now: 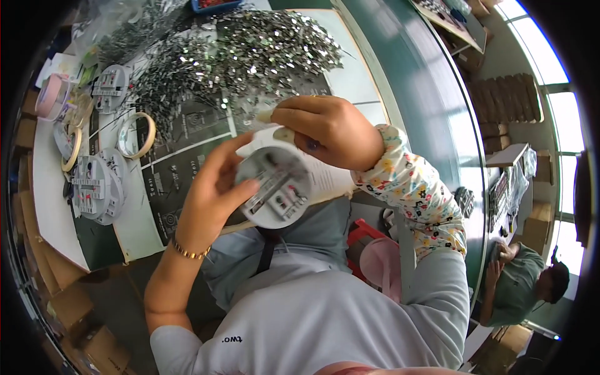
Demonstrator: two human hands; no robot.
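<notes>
My left hand (212, 187) grips a round grey plastic housing (287, 209) by its left side, thumb across the face. The housing is tilted up above the near table edge, and its face carries moulded compartments with small dark and red parts. My right hand (328, 128) is closed just above the housing's upper rim, its fingers bent together. A small pale tip (265, 117) shows by these fingers; what it belongs to is hidden. Behind the housing lies a white printed sheet (334, 181), partly covered by the right wrist.
A heap of small shiny metal pieces with thin leads (269, 50) spreads over the far table. At left are tape rolls (136, 135), a stack of similar round housings (94, 187) and another housing (112, 89). Another person (522, 281) sits at a green table (431, 75) on the right.
</notes>
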